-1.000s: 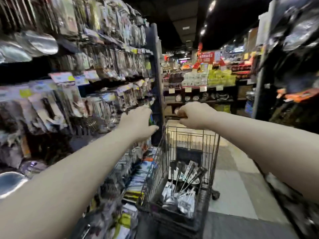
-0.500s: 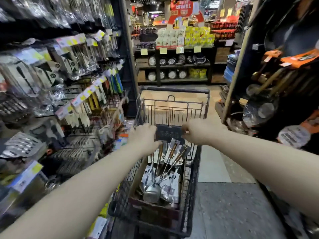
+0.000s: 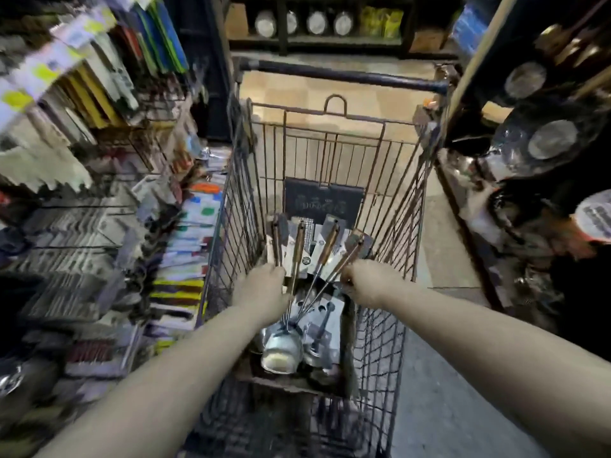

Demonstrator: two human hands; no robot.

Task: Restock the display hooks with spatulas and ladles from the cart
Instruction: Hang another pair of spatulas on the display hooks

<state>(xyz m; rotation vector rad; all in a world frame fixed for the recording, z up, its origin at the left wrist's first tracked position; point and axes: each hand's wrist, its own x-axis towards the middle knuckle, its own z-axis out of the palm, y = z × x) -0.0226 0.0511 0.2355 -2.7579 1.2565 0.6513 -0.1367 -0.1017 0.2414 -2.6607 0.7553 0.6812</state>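
A wire cart (image 3: pixel 401 206) stands in front of me. Inside it, several ladles and spatulas with wooden handles (image 3: pixel 327 241) and card labels lean up from a box; one steel ladle bowl (image 3: pixel 281 353) faces me. My left hand (image 3: pixel 263 289) is inside the cart, closed around the leftmost utensil's dark handle (image 3: pixel 275 239). My right hand (image 3: pixel 368 282) is closed on the rightmost ladle's handle (image 3: pixel 350 254). The display hooks (image 3: pixel 82 208) with hanging packaged utensils are to my left, blurred.
The cart's black push bar (image 3: pixel 340 76) is at its far end. Shelving with pans and lids (image 3: pixel 549 140) lines the right side, close to the cart. A cross shelf with round tins (image 3: pixel 317 23) closes the aisle ahead. Grey floor (image 3: pixel 439 408) shows to the cart's right.
My view has tilted down from the aisle to the cart. Both hands have dropped from the cart's near rim into the basket and closed on utensil handles.
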